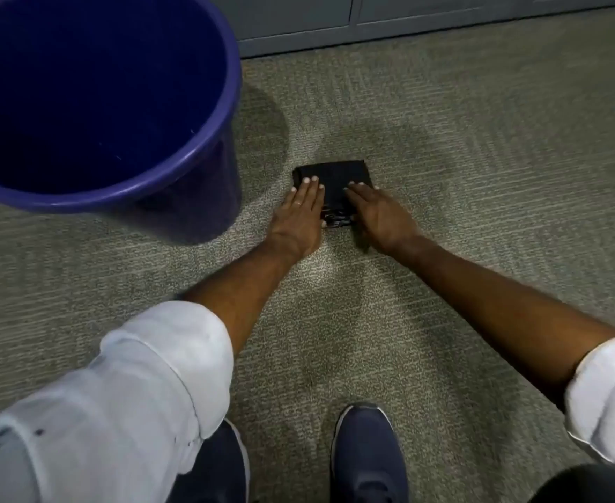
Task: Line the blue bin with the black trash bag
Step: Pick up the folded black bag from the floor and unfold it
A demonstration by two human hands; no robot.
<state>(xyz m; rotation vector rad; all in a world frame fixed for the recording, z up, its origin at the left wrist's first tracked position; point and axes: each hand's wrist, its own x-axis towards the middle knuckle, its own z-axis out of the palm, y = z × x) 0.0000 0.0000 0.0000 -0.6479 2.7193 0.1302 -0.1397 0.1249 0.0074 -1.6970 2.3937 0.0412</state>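
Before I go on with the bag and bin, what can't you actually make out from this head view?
- Blue bin: left side and top cut off by the frame edge; its floor is too dark to read.
- Black trash bag: folded flat; near part covered by the left hand and right hand, so grip is unclear.
- Shoe: cut off at the bottom edge.

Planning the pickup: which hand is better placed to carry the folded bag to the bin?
Left, probably: the left hand lies on the folded black trash bag, nearer the blue plastic bin.
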